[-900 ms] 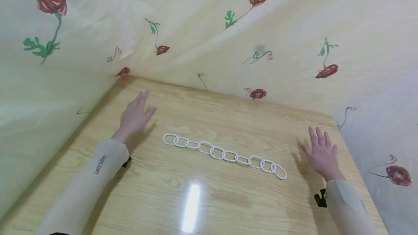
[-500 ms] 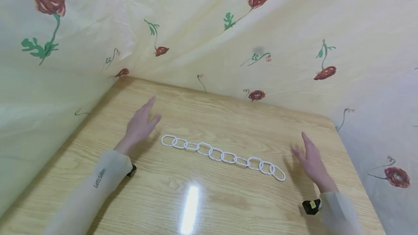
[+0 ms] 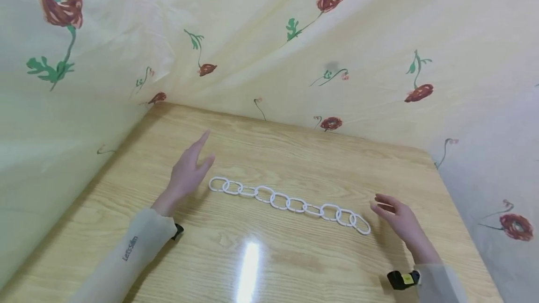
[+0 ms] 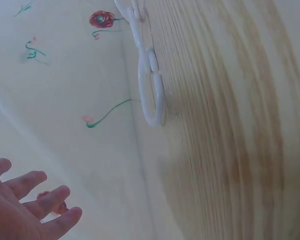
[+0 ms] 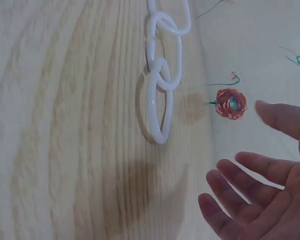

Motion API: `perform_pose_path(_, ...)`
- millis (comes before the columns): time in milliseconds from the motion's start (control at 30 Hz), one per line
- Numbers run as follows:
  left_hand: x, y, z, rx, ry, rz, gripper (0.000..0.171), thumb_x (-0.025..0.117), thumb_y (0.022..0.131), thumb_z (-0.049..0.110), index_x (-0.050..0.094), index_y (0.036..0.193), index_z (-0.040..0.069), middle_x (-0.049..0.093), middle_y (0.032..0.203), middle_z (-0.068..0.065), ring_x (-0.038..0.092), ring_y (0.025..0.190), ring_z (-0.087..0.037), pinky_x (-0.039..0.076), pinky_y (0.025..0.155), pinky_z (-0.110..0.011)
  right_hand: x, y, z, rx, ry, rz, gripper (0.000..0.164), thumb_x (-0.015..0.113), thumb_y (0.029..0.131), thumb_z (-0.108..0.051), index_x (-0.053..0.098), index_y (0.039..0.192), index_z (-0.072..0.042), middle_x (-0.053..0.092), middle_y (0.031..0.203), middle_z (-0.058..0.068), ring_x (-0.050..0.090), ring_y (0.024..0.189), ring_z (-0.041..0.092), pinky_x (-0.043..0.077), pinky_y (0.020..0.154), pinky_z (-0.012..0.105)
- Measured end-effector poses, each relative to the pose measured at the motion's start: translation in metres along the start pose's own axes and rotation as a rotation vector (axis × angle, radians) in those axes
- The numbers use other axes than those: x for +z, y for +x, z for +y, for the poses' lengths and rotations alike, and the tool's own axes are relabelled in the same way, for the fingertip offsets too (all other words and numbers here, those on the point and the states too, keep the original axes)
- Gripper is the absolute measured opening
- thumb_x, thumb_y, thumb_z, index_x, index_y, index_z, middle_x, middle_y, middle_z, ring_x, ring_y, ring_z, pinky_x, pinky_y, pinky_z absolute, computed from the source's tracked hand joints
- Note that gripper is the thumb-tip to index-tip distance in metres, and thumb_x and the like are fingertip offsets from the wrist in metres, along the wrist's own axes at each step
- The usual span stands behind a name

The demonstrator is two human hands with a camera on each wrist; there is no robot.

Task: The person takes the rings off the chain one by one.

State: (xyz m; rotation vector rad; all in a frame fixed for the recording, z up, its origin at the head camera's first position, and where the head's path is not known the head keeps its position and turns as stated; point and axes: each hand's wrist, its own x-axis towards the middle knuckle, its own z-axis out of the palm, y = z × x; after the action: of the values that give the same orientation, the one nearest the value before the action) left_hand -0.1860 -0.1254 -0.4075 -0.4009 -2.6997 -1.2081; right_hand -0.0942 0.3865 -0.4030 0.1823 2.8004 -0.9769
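A white plastic chain point(image 3: 288, 202) of several oval links lies stretched across the wooden tabletop, slanting down to the right in the head view. Beyond its left end my left hand point(image 3: 187, 172) hovers above the wood, fingers straight and thumb apart, holding nothing. My right hand point(image 3: 400, 219) is just past the chain's right end, fingers loosely bent, likewise with nothing in it. The left wrist view shows the chain's end link point(image 4: 152, 97) apart from the spread fingers point(image 4: 50, 202). In the right wrist view the other end link point(image 5: 160, 107) is clear of the relaxed fingers point(image 5: 235, 187).
The wooden table point(image 3: 202, 256) meets a pale cloth point(image 3: 261, 36) printed with red flowers at its back and sides. A bright light reflection point(image 3: 248, 270) falls on the front of the table. Black devices are strapped at both wrists, such as the right one point(image 3: 403, 279).
Both hands have moved inward toward the chain's ends. The right hand has turned from palm-down with spread fingers to side-on with bent fingers. The chain has stayed in place.
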Motion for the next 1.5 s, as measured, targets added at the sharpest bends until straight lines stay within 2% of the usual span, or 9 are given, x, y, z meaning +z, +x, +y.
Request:
perform_pose_path(133, 0.002, -0.006, 0.002, -0.003, -0.024, 0.009, 0.063, 0.046, 0.101, 0.031, 0.016, 0.156, 0.022, 0.026, 0.160, -0.011, 0.031, 0.143, -0.040, 0.033, 0.108, -0.067, 0.000, -0.005, 0.001, 0.028, -0.038, -0.021, 0.056, 0.057, 0.098, -0.032, 0.046, 0.136, 0.008, 0.054, 0.133, 0.030, 0.058, 0.115, 0.039, 0.048, 0.077, 0.020)
perform_pose_path(267, 0.003, -0.010, 0.004, 0.007, -0.034, 0.026, 0.059, 0.045, 0.102, 0.031, 0.021, 0.155, 0.019, 0.029, 0.159, -0.011, 0.032, 0.143, -0.038, 0.031, 0.111, -0.064, 0.003, -0.007, 0.003, 0.028, -0.053, -0.051, 0.050, 0.062, 0.095, -0.025, 0.053, 0.128, 0.011, 0.061, 0.124, 0.029, 0.064, 0.104, 0.032, 0.049, 0.074, 0.019)
perform_pose_path(333, 0.003, -0.012, 0.007, 0.017, -0.041, 0.036, 0.057, 0.045, 0.102, 0.031, 0.025, 0.154, 0.016, 0.032, 0.157, -0.013, 0.036, 0.140, -0.038, 0.033, 0.110, -0.063, 0.006, -0.006, 0.005, 0.022, -0.056, -0.068, 0.046, 0.065, 0.093, -0.023, 0.056, 0.123, 0.011, 0.065, 0.116, 0.026, 0.064, 0.097, 0.023, 0.049, 0.071, 0.020)
perform_pose_path(467, 0.003, -0.016, 0.015, 0.040, -0.085, 0.043, 0.054, 0.047, 0.101, 0.025, 0.032, 0.151, 0.011, 0.039, 0.153, -0.015, 0.044, 0.133, -0.038, 0.037, 0.106, -0.063, 0.015, -0.004, 0.005, 0.039, -0.058, -0.084, 0.040, 0.069, 0.089, -0.021, 0.061, 0.114, 0.008, 0.066, 0.094, 0.014, 0.055, 0.079, 0.009, 0.046, 0.062, 0.020)
perform_pose_path(567, 0.005, -0.018, 0.024, 0.071, -0.117, 0.046, 0.052, 0.050, 0.100, 0.020, 0.036, 0.149, 0.009, 0.044, 0.150, -0.015, 0.047, 0.130, -0.038, 0.039, 0.105, -0.062, 0.020, -0.002, 0.002, 0.037, -0.095, -0.078, 0.033, 0.071, 0.086, -0.021, 0.064, 0.107, 0.004, 0.062, 0.083, 0.005, 0.050, 0.072, 0.010, 0.041, 0.060, 0.021)
perform_pose_path(800, 0.018, -0.020, 0.039, 0.133, -0.146, 0.051, 0.049, 0.059, 0.095, 0.016, 0.047, 0.141, 0.006, 0.056, 0.139, -0.012, 0.055, 0.124, -0.033, 0.044, 0.103, -0.059, 0.024, 0.002, -0.010, 0.040, -0.150, -0.093, 0.028, 0.070, 0.087, -0.023, 0.063, 0.102, -0.001, 0.060, 0.080, 0.003, 0.048, 0.073, 0.015, 0.037, 0.064, 0.025)
perform_pose_path(1000, 0.030, -0.022, 0.050, 0.135, -0.131, 0.011, 0.046, 0.064, 0.092, 0.018, 0.053, 0.135, 0.005, 0.061, 0.132, -0.012, 0.058, 0.120, -0.032, 0.046, 0.102, -0.055, 0.024, 0.006, -0.017, 0.044, -0.182, -0.107, 0.027, 0.069, 0.088, -0.025, 0.061, 0.102, -0.002, 0.060, 0.081, 0.004, 0.049, 0.073, 0.016, 0.038, 0.063, 0.026)
perform_pose_path(1267, 0.041, -0.025, 0.057, 0.129, -0.131, -0.024, 0.041, 0.067, 0.091, 0.022, 0.059, 0.129, 0.006, 0.067, 0.124, -0.007, 0.060, 0.117, -0.027, 0.050, 0.100, -0.049, 0.030, 0.011, -0.018, -0.041, -0.182, -0.142, 0.023, 0.069, 0.088, -0.018, 0.058, 0.103, -0.005, 0.055, 0.071, 0.002, 0.046, 0.064, 0.015, 0.036, 0.057, 0.025)
perform_pose_path(1500, 0.050, -0.029, 0.059, 0.155, -0.121, -0.030, 0.038, 0.068, 0.090, 0.020, 0.062, 0.125, 0.006, 0.068, 0.122, -0.007, 0.062, 0.114, -0.026, 0.052, 0.097, -0.048, 0.037, 0.015, -0.028, -0.045, -0.226, -0.146, 0.013, 0.068, 0.088, -0.015, 0.061, 0.093, -0.005, 0.059, 0.079, 0.003, 0.050, 0.072, 0.016, 0.039, 0.064, 0.027)
